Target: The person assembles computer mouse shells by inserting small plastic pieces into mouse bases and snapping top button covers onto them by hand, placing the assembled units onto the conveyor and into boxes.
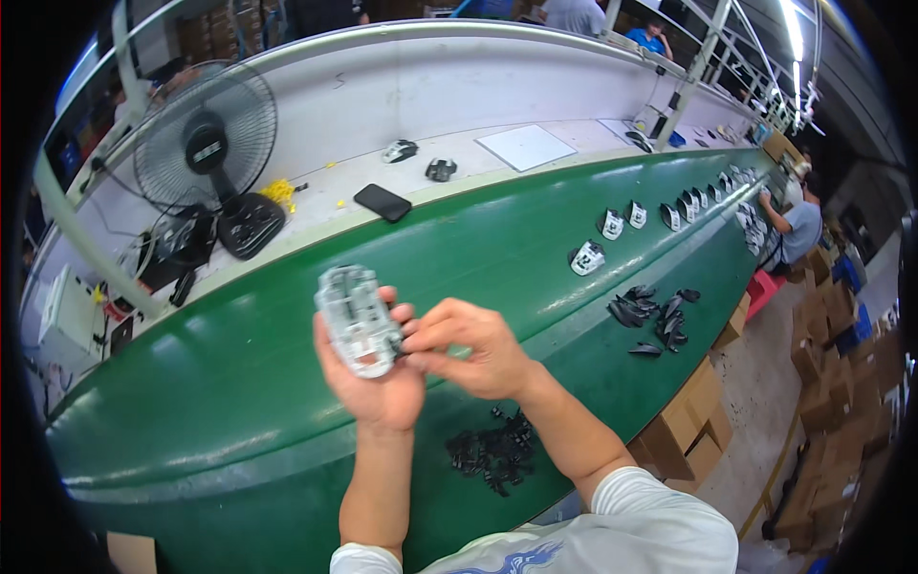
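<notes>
My left hand [390, 392] cradles a pale grey plastic mouse shell [350, 311], its hollow inner side facing up. At the shell's lower right edge, my right hand [473, 349] pinches with thumb and forefinger a small black part [397, 344], partly hidden by the fingertips. Below my right wrist, a heap of small black plastic parts [492, 450] lies on the green conveyor belt [239, 383]. To the right is a loose pile of curved black pieces [660, 316].
Several mouse shells [587, 257] stand in a row toward a seated co-worker [801, 225] at far right. Along the back ledge are a fan [206, 143], a black phone [382, 202], two mouse shells [441, 169] and a white sheet [526, 147]. Cardboard boxes [684, 421] stand beside the belt.
</notes>
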The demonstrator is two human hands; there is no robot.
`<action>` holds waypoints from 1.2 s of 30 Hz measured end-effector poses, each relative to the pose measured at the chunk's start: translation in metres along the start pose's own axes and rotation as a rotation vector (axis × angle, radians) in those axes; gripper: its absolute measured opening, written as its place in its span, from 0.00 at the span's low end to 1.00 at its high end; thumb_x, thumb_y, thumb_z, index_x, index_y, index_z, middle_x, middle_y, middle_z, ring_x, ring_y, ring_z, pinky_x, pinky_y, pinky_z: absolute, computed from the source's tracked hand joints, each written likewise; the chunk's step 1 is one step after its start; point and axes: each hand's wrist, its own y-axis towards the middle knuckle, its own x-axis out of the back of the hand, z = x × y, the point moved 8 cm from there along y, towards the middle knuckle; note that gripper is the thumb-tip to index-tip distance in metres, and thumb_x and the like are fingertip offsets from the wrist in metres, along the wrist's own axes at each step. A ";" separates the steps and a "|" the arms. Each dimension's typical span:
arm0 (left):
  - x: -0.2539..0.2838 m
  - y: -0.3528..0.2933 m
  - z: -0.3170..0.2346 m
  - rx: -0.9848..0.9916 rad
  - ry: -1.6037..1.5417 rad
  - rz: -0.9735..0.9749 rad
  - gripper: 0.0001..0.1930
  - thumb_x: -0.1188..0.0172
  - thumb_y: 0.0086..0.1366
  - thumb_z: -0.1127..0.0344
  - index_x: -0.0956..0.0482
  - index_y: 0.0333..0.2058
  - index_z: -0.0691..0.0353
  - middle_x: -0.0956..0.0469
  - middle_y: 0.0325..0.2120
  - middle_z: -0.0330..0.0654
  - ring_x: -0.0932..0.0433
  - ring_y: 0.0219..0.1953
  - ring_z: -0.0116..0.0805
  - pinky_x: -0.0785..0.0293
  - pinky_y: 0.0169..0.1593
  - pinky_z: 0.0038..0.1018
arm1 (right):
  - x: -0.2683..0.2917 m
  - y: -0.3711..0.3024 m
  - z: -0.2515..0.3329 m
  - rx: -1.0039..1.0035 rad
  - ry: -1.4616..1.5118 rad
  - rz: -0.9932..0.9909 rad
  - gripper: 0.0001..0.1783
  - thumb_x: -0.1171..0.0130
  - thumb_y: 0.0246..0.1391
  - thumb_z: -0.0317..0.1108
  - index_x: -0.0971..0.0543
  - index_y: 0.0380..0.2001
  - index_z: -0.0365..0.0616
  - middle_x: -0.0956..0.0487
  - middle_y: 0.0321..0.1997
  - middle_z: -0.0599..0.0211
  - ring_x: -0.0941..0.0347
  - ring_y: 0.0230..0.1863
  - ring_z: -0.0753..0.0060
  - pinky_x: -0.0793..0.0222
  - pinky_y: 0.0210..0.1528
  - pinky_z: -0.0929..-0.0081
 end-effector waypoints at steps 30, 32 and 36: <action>0.022 0.012 -0.015 -0.103 0.178 0.088 0.36 0.56 0.73 0.43 0.32 0.67 0.67 0.24 0.60 0.55 0.23 0.55 0.51 0.25 0.62 0.45 | 0.014 -0.002 -0.026 -0.309 0.438 -0.242 0.13 0.29 0.58 0.22 0.18 0.46 0.40 0.16 0.44 0.66 0.20 0.42 0.77 0.23 0.50 0.75; 0.016 0.011 -0.002 -0.064 0.115 0.128 0.35 0.59 0.74 0.43 0.31 0.67 0.66 0.24 0.61 0.55 0.22 0.54 0.50 0.25 0.62 0.45 | 0.019 -0.008 -0.018 -0.264 0.346 -0.270 0.12 0.29 0.57 0.22 0.16 0.44 0.39 0.15 0.44 0.64 0.20 0.42 0.76 0.23 0.49 0.75; 0.017 0.003 0.009 -0.010 0.198 0.136 0.36 0.60 0.74 0.44 0.32 0.68 0.67 0.25 0.62 0.54 0.24 0.60 0.49 0.29 0.67 0.46 | 0.018 -0.002 0.000 -0.171 0.059 -0.282 0.13 0.27 0.53 0.21 0.14 0.43 0.41 0.13 0.38 0.67 0.19 0.36 0.79 0.24 0.39 0.77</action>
